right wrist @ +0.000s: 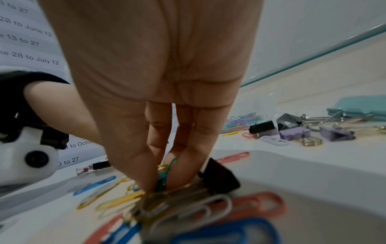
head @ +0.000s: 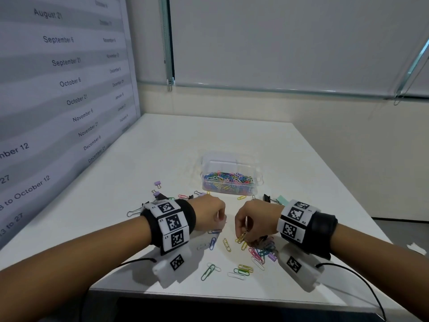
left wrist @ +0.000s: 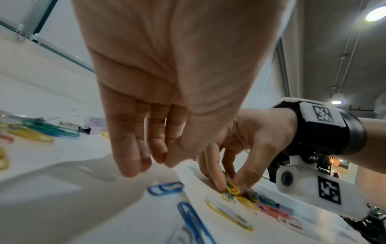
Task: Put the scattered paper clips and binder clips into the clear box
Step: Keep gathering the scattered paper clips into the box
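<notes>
Leftward, wall chart: "September 6".

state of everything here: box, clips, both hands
clear box: open, partly filled with coloured paper clips
loose paper clips: scattered on the table
binder clips: on the table, outside the box
left hand: fingers curled, contents unclear
right hand: pinching several paper clips

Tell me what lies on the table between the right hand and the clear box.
Head view: between right hand and clear box, only a yellow paper clip on bare white table.
</notes>
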A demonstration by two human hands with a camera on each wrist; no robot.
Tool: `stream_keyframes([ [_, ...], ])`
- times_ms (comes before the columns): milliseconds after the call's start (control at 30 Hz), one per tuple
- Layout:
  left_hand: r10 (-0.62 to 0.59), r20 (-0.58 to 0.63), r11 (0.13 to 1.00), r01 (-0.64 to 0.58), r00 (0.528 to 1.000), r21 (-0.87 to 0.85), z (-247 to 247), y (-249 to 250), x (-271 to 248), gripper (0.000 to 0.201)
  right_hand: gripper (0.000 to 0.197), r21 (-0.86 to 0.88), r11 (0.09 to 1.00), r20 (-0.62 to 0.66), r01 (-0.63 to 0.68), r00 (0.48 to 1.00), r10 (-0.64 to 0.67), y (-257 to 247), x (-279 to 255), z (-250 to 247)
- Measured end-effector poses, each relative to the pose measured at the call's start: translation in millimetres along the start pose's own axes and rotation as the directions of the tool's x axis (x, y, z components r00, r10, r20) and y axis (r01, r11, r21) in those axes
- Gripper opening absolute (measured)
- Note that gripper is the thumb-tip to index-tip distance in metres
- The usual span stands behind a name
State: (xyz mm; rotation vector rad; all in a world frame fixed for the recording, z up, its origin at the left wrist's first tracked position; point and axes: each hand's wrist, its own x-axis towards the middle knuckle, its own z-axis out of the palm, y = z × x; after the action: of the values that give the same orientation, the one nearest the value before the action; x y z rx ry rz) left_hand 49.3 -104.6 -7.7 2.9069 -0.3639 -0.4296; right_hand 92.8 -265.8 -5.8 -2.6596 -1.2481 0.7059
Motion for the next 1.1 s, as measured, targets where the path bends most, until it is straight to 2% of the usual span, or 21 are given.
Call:
stream_keyframes([
  [167,-0.023,-0.109,0.997,0.015,0.994,-0.073,-19.7,-11.2,14.2,0.026,0.012,-0.001,1.0,0.01,-0.03,1.0,0.03,-1.8,2.3,0.3],
  [300,-0.076,-0.269,0.989,0.039,0.96,-0.142,-39.8,-19.6,35.1,0.029,0.019,0.009,0.998,0.018,-0.07,0.997,0.069,-1.8,6.2,-4.6],
  [400,-0.123,-0.312,0.981,0.068,0.942,-0.182,-45.7,-24.9,52.1,0.027,0.023,0.028,0.997,0.02,-0.078,0.997,0.078,-0.7,8.4,-11.1],
  [533,-0.15,-0.308,0.98,0.1,0.94,-0.173,-40.5,-29.3,63.1,0.031,0.025,0.025,0.997,-0.037,-0.078,0.996,0.079,7.7,15.3,-21.6],
  [667,-0.107,-0.225,0.989,0.08,0.969,-0.128,-31.0,-30.4,61.3,0.035,0.018,0.177,0.978,-0.196,-0.109,0.97,0.144,19.7,20.3,-38.9],
  [733,-0.101,-0.183,0.99,0.08,0.978,-0.117,-27.1,-31.4,58.6,0.036,0.016,0.234,0.965,-0.298,-0.117,0.936,0.185,25.5,24.4,-49.2],
  [867,-0.056,-0.233,0.995,0.035,0.971,-0.093,-25.0,-31.4,47.7,0.037,0.02,0.299,0.948,-0.515,-0.106,0.819,0.253,39.2,34.3,-62.4],
  [933,0.005,-0.246,0.996,-0.026,0.969,-0.083,-26.4,-27.4,33.7,0.037,0.014,0.292,0.949,-0.547,-0.119,0.793,0.268,44.4,36.4,-62.1],
  [1000,0.067,-0.198,0.993,-0.084,0.978,-0.078,-26.2,-21.8,16.3,0.037,0.013,0.251,0.96,-0.527,-0.127,0.814,0.245,46.6,34.3,-57.8],
  [1100,0.093,-0.049,0.992,-0.097,0.994,-0.083,-19.6,-15.8,-5.1,0.05,0.016,0.129,0.987,-0.423,-0.093,0.896,0.139,42.2,20.8,-47.4],
])
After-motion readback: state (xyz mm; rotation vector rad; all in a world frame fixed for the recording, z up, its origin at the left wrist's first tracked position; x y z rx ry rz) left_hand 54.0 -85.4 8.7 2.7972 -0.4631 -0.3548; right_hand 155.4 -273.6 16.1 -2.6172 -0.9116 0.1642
